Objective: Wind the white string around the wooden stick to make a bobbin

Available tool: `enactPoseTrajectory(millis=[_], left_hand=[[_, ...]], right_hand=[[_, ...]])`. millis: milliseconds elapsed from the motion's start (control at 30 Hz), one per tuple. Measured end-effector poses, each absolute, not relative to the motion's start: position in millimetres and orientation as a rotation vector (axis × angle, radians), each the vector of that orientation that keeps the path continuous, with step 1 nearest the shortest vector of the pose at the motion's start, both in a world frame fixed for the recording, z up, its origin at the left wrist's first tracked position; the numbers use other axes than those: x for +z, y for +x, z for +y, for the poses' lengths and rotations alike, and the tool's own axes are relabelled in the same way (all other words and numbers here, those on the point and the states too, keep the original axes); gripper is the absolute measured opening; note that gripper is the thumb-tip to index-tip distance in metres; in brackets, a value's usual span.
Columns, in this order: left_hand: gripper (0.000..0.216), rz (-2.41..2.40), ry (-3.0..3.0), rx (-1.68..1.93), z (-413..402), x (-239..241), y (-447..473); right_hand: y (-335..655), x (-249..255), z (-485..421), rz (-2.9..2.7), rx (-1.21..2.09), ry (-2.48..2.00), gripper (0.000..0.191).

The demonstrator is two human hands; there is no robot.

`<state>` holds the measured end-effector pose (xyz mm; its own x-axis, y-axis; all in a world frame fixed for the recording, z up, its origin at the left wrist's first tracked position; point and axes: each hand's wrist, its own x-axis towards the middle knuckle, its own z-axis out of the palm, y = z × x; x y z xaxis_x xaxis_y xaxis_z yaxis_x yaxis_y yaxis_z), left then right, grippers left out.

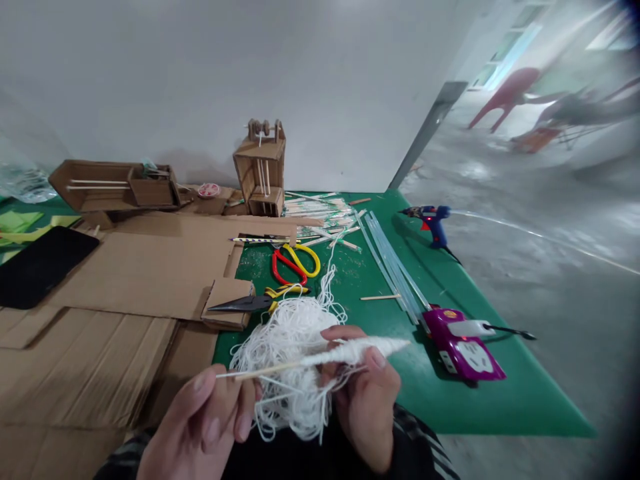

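A thin wooden stick (pixel 267 370) lies across both hands, its right part wound thickly with white yarn (pixel 360 349). My left hand (pixel 210 413) pinches the bare left end of the stick, where a strand of white string also shows by the thumb. The fingers of my right hand (pixel 367 400) close round the wound part, and the stick's pointed tip sticks out to the right. Under and between the hands sits a loose heap of white yarn (pixel 295 333). From its top, a trail of strands runs up the table.
Pliers (pixel 245 303) rest on a cardboard block (pixel 227 320), near red and yellow scissors (pixel 295 261). A blue glue gun (pixel 430 223), glue sticks (pixel 387 257) and a purple power strip (pixel 463 343) lie right. Cardboard (pixel 135 267), a phone (pixel 47 267) and cardboard models (pixel 263 167) occupy the left and back.
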<state>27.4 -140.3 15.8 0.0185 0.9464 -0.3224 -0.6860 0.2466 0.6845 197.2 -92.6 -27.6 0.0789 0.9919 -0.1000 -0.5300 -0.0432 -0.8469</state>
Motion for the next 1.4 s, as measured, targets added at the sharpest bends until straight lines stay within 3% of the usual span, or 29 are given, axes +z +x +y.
enactPoseTrajectory(millis=[133, 233, 300, 433, 600, 700, 800, 967, 1200, 1400], left_hand=[[0.057, 0.888, 0.405, 1.376, -143.1, 14.3, 19.4], [0.066, 1.072, 0.785, 1.221, -141.9, 15.6, 11.6], [0.059, 1.254, 1.194, 1.066, -138.6, 20.5, 7.2], [0.015, 1.618, 1.807, 0.793, -127.1, 35.7, 4.4], [0.034, 1.371, 2.192, 0.639, -110.0, 46.7, 22.7], [0.037, 1.331, 2.204, 0.554, -99.1, 50.2, 43.0], [0.016, 1.295, 2.147, 0.438, -89.1, 52.6, 55.9], [0.028, 1.315, 1.945, 0.531, -87.4, 48.3, 52.4], [0.025, 1.133, 1.592, 0.793, -97.1, 45.9, 41.3], [0.048, 0.905, 1.45, 0.887, -102.9, 40.9, 31.2]], right_hand=[[196.3, -20.1, -85.2, -0.489, 1.432, -0.818, 0.044], [196.1, -14.6, -82.5, -0.392, 1.48, -0.756, 0.041], [196.1, -12.5, -82.2, -0.401, 1.489, -0.754, 0.04], [195.3, -10.1, -83.6, -0.449, 1.452, -0.797, 0.043], [192.6, -4.7, -87.1, -0.548, 1.439, -0.861, 0.047], [191.0, -0.1, -88.8, -0.613, 1.41, -0.864, 0.046], [191.2, 3.2, -89.4, -0.627, 1.395, -0.863, 0.047], [193.5, 7.3, -88.0, -0.591, 1.41, -0.905, 0.047], [198.6, 4.0, -83.8, -0.57, 1.364, -0.943, 0.044], [198.9, 4.4, -82.3, -0.557, 1.426, -0.886, 0.042]])
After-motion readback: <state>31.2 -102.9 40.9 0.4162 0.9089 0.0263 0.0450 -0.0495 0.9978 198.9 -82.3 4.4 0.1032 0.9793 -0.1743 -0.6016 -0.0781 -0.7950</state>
